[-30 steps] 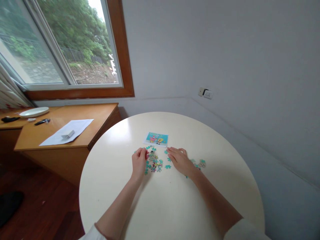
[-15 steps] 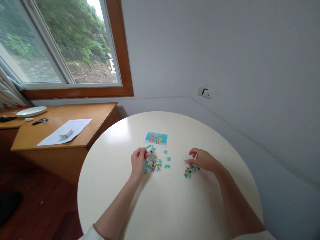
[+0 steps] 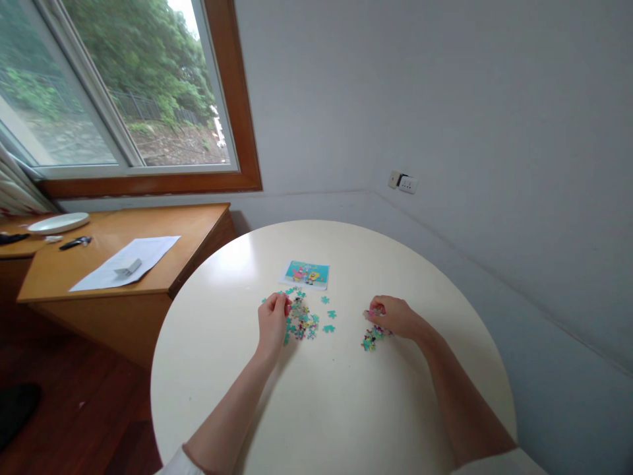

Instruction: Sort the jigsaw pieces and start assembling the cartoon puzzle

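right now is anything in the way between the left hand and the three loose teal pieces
Yes: the left pile of mixed puzzle pieces lies between the left hand and the three loose teal pieces. From the right hand, nothing visible stands between.

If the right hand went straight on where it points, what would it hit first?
Probably a loose teal puzzle piece left of the right hand, though it might pass above; height is unclear.
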Demonstrator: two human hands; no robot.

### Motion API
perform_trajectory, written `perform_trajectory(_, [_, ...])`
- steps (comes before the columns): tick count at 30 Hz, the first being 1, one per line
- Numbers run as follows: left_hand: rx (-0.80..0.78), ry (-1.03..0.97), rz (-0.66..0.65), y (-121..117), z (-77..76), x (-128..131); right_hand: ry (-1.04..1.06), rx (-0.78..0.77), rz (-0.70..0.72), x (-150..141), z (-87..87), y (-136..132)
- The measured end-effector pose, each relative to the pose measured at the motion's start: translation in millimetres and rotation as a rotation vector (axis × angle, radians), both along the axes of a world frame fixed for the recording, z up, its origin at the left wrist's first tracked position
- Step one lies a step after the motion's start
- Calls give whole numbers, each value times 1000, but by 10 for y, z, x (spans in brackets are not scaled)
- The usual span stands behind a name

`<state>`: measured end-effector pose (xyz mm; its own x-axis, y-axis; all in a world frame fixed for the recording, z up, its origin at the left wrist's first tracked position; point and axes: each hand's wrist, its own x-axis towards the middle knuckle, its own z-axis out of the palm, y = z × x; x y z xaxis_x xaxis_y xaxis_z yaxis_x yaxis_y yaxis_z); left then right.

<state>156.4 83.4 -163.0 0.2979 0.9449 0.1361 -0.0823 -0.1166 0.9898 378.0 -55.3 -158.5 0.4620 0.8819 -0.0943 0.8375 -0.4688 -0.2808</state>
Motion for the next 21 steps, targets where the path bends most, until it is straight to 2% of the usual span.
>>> perform_trajectory(10, [-14, -27, -12, -4, -4, 5, 170, 126, -21, 10, -17, 21])
perform_trajectory(13, [-74, -62, -56, -7, -19, 19, 244, 224, -56, 45, -59, 45])
perform_trajectory(17, [-284, -113, -262, -74, -1, 46, 557, 450, -73, -32, -101, 135])
perform_trajectory(21, [-664, -174, -530, -233, 63, 79, 831, 607, -48, -362, -113, 280])
